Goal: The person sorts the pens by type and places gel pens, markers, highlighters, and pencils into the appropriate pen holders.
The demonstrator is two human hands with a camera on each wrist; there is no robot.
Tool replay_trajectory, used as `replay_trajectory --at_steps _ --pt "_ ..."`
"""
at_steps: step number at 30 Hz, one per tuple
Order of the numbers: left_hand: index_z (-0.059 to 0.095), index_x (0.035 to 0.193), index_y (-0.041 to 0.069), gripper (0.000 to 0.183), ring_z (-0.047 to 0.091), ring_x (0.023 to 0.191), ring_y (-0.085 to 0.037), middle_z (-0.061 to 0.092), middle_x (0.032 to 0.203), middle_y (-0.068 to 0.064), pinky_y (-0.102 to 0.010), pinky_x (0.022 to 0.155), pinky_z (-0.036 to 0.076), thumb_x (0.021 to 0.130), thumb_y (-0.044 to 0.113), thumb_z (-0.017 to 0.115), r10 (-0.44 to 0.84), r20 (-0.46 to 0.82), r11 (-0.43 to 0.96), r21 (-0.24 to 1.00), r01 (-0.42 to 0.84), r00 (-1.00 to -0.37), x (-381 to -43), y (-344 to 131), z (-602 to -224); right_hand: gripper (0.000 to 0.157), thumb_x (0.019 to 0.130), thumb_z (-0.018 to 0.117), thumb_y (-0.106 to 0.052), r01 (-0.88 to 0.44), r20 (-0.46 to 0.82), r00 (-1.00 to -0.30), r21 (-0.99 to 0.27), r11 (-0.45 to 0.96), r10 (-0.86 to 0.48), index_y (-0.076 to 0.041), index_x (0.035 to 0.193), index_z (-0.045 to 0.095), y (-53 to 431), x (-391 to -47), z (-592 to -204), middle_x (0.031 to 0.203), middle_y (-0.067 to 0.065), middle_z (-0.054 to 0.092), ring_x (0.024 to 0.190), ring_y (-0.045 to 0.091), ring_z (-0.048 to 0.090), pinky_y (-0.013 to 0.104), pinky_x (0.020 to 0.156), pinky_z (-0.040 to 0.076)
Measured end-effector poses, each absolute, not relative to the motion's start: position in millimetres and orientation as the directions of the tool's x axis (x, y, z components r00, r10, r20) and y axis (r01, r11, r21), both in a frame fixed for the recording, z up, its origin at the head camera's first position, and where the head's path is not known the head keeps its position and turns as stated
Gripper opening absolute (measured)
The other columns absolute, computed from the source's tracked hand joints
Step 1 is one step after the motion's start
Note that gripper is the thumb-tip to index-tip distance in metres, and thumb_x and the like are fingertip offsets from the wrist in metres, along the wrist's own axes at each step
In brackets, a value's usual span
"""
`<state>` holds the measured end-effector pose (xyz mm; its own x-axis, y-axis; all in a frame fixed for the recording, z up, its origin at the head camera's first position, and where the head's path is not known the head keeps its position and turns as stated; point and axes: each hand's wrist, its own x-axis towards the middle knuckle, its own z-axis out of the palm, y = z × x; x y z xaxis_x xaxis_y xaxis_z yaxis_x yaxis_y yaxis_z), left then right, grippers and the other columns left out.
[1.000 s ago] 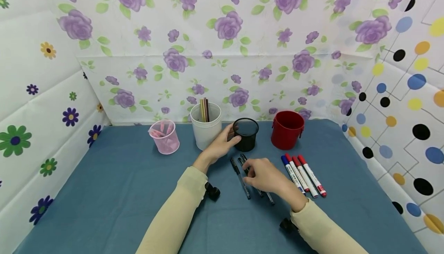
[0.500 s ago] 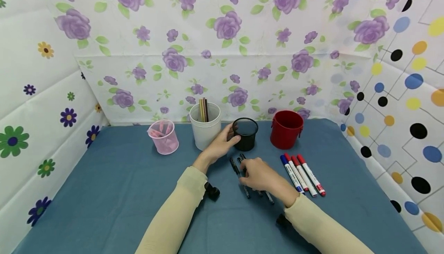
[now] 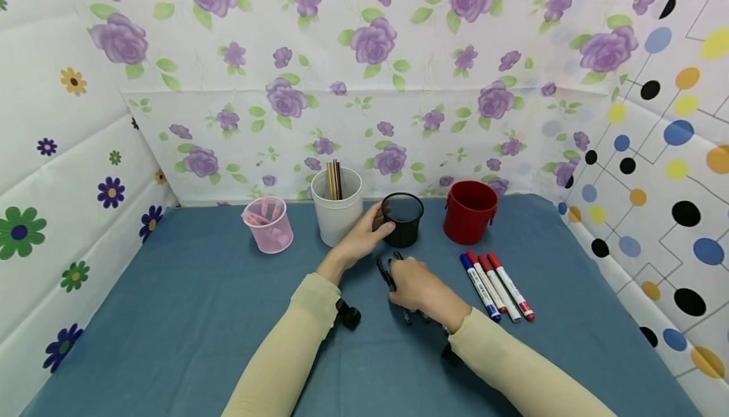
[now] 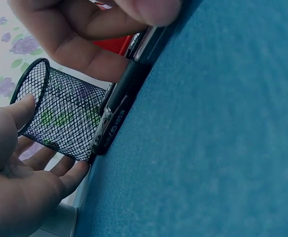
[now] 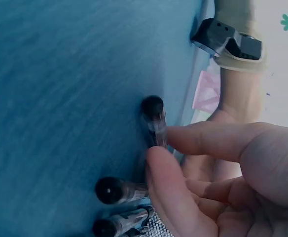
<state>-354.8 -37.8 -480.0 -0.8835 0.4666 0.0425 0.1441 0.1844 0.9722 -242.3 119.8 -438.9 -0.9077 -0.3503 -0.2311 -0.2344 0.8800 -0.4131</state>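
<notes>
My left hand (image 3: 359, 237) holds the black mesh pen cup (image 3: 405, 235) by its left side. In the left wrist view its thumb lies at the rim of the mesh cup (image 4: 65, 111), the fingers around the far side. My right hand (image 3: 420, 287) is low over several black-capped pens lying in front of the cup. Its thumb and a finger pinch the leftmost gel pen (image 3: 384, 271), whose black end (image 5: 153, 106) points toward the camera in the right wrist view. Two other pens (image 5: 110, 190) lie beside it, partly hidden by the hand.
A pink mesh cup (image 3: 272, 232) with pink items and a white cup (image 3: 338, 219) with pencils stand to the left. To the right are a red bucket (image 3: 469, 216) and several whiteboard markers (image 3: 497, 287) on the blue cloth (image 3: 188, 316). Patterned cloth walls (image 3: 233, 119) enclose the table.
My right hand has shifted left and down over the pens, from fingers hovering above them to pinching the leftmost one. My left hand stays on the mesh cup.
</notes>
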Motion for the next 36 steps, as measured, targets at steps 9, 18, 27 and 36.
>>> replay_trajectory --at_steps 9,18,27,36 --pt "0.021 0.171 0.025 0.069 0.027 0.160 -0.032 0.029 0.173 -0.008 -0.053 0.126 0.032 0.112 0.031 0.058 0.472 0.045 0.176 0.974 0.144 -0.881 -355.2 -37.0 -479.9 0.019 0.091 0.083 -0.004 -0.230 -0.228 -0.908 -0.431 0.872 -0.352 -0.003 0.101 0.068 123.2 -244.4 -437.9 0.072 0.007 0.059 0.051 0.019 0.062 0.033 0.051 0.055" --pt "0.020 0.171 0.025 0.069 0.029 0.160 -0.031 0.029 0.173 -0.008 -0.052 0.125 0.034 0.112 0.031 0.057 0.474 0.042 0.180 0.973 0.143 -0.880 -356.5 -34.0 -479.5 0.019 0.095 0.074 -0.002 -0.205 -0.189 -0.883 -0.667 0.716 -0.429 -0.002 0.113 0.068 163.5 -247.7 -424.1 0.070 0.005 0.069 0.056 0.023 0.071 0.033 0.057 0.059" --pt "0.021 0.171 0.023 0.068 0.029 0.159 -0.032 0.031 0.172 -0.010 -0.054 0.126 0.032 0.113 0.028 0.057 0.465 0.054 0.179 0.972 0.153 -0.884 -355.9 -33.3 -478.7 0.023 0.099 0.071 -0.007 -0.140 -0.131 -0.902 -0.813 0.565 -0.412 0.000 0.121 0.067 206.3 -267.5 -410.1 0.095 0.009 0.072 0.076 0.026 0.076 0.040 0.073 0.066" --pt "0.023 0.170 0.024 0.067 0.026 0.161 -0.033 0.029 0.173 -0.008 -0.054 0.126 0.032 0.113 0.029 0.057 0.471 0.053 0.173 0.973 0.151 -0.880 -354.9 -37.0 -479.4 0.029 0.100 0.075 -0.011 -0.190 0.037 -0.947 -0.866 0.463 -0.320 -0.001 0.125 0.065 219.1 -283.0 -390.5 0.106 0.016 0.073 0.091 0.033 0.076 0.041 0.079 0.066"
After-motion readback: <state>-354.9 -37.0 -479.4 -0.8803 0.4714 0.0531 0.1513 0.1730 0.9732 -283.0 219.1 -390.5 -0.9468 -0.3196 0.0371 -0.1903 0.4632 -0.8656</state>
